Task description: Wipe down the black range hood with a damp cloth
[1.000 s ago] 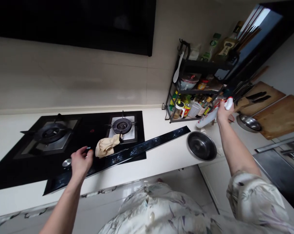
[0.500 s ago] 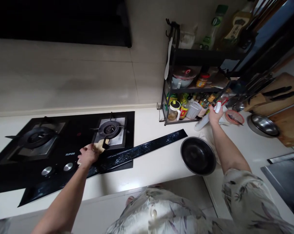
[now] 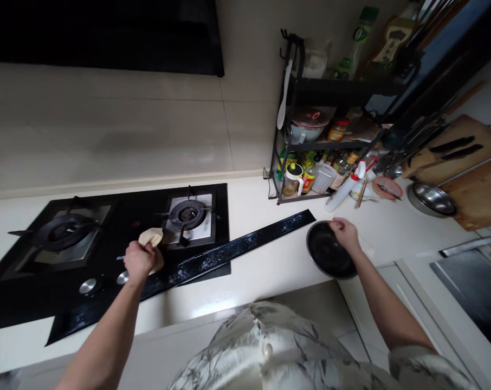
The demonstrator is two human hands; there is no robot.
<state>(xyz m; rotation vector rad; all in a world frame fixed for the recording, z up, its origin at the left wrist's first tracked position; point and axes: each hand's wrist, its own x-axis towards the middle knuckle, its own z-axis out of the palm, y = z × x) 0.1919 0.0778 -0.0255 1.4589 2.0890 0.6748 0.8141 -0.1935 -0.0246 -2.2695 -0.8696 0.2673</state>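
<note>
Since a moment ago, the right hand (image 3: 344, 234) has let go of the white spray bottle (image 3: 343, 192) and come down to the dark metal bowl (image 3: 328, 253). That bottle now stands by itself on the counter (image 3: 265, 254), up past the fingertips and just beside the black rack (image 3: 294, 135) of jars. The left hand (image 3: 139, 261) has kept hold of the tan cloth (image 3: 152, 237) and slid it a little toward the stove knobs.

From the head view, the left hand's fingers are curled shut around the cloth. Most of it is bunched inside the fist, and a small lump pokes out above the knuckles. Hand and cloth rest on the black stove top (image 3: 107, 244), just below the small burner (image 3: 187, 213). One silver knob (image 3: 122, 278) sits right under the hand, and another knob (image 3: 88, 286) is a bit to its left.

On the other side, the right hand's fingers are bent over the far rim of the bowl and touch it. I cannot tell if they pinch it tight. A long dark strip (image 3: 245, 246) lies on the counter between the two hands.
</note>
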